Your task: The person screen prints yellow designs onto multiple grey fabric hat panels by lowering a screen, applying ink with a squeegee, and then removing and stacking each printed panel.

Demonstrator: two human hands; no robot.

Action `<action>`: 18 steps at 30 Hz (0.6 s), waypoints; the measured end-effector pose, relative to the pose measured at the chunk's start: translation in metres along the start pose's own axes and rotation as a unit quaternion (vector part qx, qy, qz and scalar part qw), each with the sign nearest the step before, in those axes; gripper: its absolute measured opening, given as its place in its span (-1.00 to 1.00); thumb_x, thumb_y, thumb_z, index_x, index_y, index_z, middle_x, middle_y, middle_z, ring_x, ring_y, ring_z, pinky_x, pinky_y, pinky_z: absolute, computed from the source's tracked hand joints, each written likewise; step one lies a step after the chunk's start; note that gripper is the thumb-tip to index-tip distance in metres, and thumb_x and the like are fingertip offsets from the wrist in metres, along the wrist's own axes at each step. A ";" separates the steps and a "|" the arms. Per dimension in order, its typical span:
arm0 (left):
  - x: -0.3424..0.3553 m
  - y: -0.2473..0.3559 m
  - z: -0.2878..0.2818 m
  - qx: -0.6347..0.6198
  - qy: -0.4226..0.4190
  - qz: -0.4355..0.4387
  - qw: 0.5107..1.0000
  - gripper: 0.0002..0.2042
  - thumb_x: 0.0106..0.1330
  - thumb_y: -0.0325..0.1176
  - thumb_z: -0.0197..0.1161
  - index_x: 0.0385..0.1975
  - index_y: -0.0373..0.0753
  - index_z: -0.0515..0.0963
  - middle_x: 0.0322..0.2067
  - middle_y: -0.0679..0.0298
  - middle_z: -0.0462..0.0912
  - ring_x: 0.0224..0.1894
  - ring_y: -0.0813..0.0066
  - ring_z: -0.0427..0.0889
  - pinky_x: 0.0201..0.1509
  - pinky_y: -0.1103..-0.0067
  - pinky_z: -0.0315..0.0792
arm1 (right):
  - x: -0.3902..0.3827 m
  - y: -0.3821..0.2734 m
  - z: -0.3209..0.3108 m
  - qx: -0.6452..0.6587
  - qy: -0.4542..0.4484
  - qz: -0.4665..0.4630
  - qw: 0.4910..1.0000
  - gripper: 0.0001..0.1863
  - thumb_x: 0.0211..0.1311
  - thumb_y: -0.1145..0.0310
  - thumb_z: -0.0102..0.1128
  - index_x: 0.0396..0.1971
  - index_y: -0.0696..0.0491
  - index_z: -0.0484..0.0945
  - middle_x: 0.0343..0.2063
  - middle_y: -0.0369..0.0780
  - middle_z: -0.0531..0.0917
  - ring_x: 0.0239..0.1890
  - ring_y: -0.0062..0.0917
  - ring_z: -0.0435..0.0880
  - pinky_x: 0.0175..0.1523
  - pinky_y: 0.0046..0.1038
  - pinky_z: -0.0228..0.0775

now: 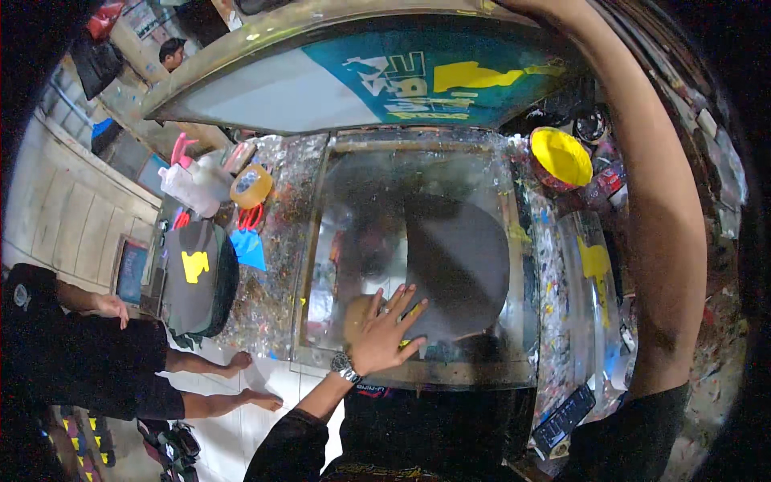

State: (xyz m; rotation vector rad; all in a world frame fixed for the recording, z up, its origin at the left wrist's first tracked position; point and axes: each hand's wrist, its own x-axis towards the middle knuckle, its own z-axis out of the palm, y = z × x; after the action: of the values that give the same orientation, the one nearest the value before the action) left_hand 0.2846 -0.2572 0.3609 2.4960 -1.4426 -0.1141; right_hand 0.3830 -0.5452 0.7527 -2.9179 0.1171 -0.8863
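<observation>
A silk-screen frame (321,88), white and teal mesh with yellow-stained shapes, is tilted up at the far side. My right hand (546,6) grips its upper edge, partly cut off by the picture's top. My left hand (389,328) is open with fingers spread, at the near left edge of a dark fabric piece (462,265). That piece has a rounded right side and lies flat on a glass-topped board (353,181). Yellow paint marks show on my left fingers.
Left of the board are a tape roll (251,185), a white bottle (189,191), red-handled scissors (250,217) and a dark bag (201,277) with a yellow print. On the right are a bowl of yellow ink (560,157) and a phone (564,419). Another person (80,345) is at left.
</observation>
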 end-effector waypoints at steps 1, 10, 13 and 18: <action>0.000 -0.003 -0.001 0.006 -0.001 -0.003 1.000 -0.30 0.33 0.17 0.03 0.40 -0.07 0.19 0.44 0.03 0.05 0.50 0.12 -0.03 0.50 0.03 -0.24 | 0.001 -0.001 0.002 0.000 0.002 0.005 1.000 -0.12 0.15 -0.37 -0.02 -0.29 0.34 0.66 -0.21 0.20 0.66 -0.12 -0.02 0.67 0.05 -0.18 0.47; -0.002 0.003 -0.020 -0.086 0.085 -0.013 0.993 -0.30 0.34 0.03 0.13 0.40 -0.17 0.14 0.40 -0.10 0.09 0.45 0.01 0.07 0.47 0.07 -0.12 | -0.062 -0.028 0.009 -0.035 -0.022 0.012 0.999 -0.28 0.21 -0.38 -0.07 -0.47 0.10 0.58 -0.57 -0.08 0.60 -0.46 -0.29 0.60 -0.25 -0.28 0.46; -0.002 0.013 -0.066 -0.276 0.287 -0.032 0.917 -0.33 0.41 -0.12 0.11 0.41 -0.26 0.03 0.34 -0.11 0.19 0.32 0.09 0.33 0.29 0.16 0.31 | -0.118 -0.026 0.036 -0.045 0.073 -0.046 0.995 -0.34 0.15 -0.35 0.06 -0.36 0.08 0.52 -0.50 -0.03 0.64 -0.38 -0.09 0.65 -0.23 -0.10 0.47; -0.036 0.008 -0.061 -0.611 0.354 -0.297 0.643 -0.50 0.49 -0.24 0.07 0.28 -0.36 0.13 0.08 -0.04 0.47 -0.13 0.42 0.64 -0.15 0.49 0.62 | -0.252 -0.038 0.115 -0.023 0.002 -0.124 0.992 -0.53 0.16 -0.14 0.18 -0.29 0.01 0.54 -0.53 -0.12 0.63 -0.40 -0.23 0.66 0.20 0.20 0.12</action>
State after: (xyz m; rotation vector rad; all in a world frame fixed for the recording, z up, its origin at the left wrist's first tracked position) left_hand 0.2718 -0.2193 0.4196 1.3775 0.0114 -0.1356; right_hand 0.2400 -0.4752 0.5224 -3.0193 -0.2339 -0.9314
